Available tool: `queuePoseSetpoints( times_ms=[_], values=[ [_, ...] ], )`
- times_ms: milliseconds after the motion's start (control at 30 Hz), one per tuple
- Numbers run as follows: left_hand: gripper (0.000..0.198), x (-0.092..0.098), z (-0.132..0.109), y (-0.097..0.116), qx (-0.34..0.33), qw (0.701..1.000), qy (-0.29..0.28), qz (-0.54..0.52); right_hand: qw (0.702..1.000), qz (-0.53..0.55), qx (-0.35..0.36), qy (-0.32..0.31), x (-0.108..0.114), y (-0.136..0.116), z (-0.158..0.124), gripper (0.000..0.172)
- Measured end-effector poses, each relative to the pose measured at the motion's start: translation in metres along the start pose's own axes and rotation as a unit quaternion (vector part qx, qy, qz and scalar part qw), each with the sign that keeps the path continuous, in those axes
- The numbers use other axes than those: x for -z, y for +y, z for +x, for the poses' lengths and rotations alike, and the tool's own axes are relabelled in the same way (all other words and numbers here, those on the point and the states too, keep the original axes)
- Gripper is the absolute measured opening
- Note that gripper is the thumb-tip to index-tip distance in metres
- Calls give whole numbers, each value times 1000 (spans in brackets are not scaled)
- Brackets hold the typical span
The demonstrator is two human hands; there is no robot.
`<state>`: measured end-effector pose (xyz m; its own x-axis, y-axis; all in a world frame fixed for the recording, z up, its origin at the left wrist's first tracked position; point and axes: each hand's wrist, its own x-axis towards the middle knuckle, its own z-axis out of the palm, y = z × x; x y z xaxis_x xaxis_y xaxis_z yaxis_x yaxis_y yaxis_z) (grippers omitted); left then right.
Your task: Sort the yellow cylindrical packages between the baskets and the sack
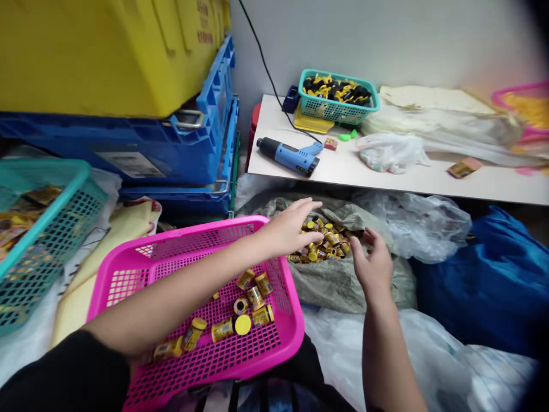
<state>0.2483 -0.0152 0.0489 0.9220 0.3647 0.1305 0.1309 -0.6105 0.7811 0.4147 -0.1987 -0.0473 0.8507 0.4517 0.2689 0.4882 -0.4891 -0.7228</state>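
Note:
My left hand reaches across the pink basket, its fingers stretched out and apart over the near left edge of a grey-green sack. My right hand is on the sack's right side, thumb and fingers apart, with nothing seen in it. Between the two hands, a heap of small yellow-capped canisters fills the sack's mouth. Several canisters of the same kind lie loose in the pink basket on my lap, some standing and some on their sides. My left forearm hides part of the basket's inside.
A white table holds a blue heat gun and a teal basket of black-and-yellow parts. Blue crates are stacked at left, beside another teal basket. A blue bag and clear plastic bags lie at right.

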Motion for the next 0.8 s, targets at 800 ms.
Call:
queuePoseSetpoints(
  times_ms=[800],
  values=[
    [6, 71, -288, -63, 290, 920, -230, 129, 512, -58, 548, -659, -128, -205, -150, 22]
  ],
)
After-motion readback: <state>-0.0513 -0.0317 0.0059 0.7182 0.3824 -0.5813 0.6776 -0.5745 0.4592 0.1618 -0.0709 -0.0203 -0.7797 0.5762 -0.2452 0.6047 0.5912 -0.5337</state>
